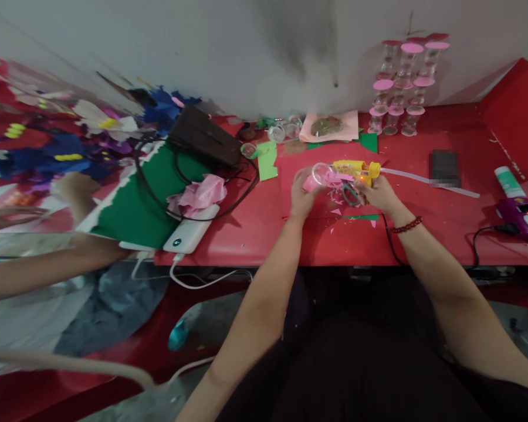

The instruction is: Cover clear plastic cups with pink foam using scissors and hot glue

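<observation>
My right hand (382, 193) is wrapped round the handle of a yellow hot glue gun (351, 167); a small orange light glows on it. A long translucent glue stick (422, 177) sticks out of its back end. My left hand (303, 196) grips a small clear plastic cup (321, 173) with pink on it, close to the gun's nozzle. Whether nozzle and cup touch, I cannot tell. Below the gun lie scissors (350, 195), partly covered, and pink paper scraps (335, 211) on red sheets (293, 164).
Clear cups with pink discs (396, 85) stand stacked at the back right. On the red table are a dark box (445, 167), a purple power socket (521, 218), a white power bank (191, 228), cables and a dark brown case (205, 138). At left are another person's arms (57, 258) and felt flowers.
</observation>
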Demonstrator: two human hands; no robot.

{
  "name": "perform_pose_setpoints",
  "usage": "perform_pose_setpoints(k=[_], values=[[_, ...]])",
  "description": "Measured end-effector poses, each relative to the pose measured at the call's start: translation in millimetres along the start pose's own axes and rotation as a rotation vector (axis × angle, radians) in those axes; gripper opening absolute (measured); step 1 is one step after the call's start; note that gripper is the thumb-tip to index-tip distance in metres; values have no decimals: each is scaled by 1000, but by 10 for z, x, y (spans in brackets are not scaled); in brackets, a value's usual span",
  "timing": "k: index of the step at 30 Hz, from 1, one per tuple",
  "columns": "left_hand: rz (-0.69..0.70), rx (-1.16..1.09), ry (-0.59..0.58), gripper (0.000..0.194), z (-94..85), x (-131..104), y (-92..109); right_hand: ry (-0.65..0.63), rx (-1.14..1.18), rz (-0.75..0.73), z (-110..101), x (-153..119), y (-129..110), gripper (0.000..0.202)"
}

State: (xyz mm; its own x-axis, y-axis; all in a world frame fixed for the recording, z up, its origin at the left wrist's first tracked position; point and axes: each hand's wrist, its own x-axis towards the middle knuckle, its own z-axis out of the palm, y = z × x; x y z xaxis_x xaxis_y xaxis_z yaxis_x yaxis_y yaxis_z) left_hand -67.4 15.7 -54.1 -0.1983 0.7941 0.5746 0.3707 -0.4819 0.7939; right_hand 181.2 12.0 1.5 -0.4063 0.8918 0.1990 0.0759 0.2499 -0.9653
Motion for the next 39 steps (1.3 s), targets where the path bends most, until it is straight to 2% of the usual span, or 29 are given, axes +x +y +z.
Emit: perform_pose_setpoints(k=[7, 22, 31, 39], values=[[-10, 22, 22, 53, 10, 9, -64, -2, -29, -15, 2, 1, -32, 67], [18, -21, 2, 52, -15, 13, -60, -4, -67, 9, -9, -12, -61, 58], [-35, -51, 72, 51, -21, 13, -167, -9, -79, 14, -14, -20, -47, 55], [-5, -57, 72, 48, -39, 6, -119, -5, -85, -4, -16, -6, -18, 59]])
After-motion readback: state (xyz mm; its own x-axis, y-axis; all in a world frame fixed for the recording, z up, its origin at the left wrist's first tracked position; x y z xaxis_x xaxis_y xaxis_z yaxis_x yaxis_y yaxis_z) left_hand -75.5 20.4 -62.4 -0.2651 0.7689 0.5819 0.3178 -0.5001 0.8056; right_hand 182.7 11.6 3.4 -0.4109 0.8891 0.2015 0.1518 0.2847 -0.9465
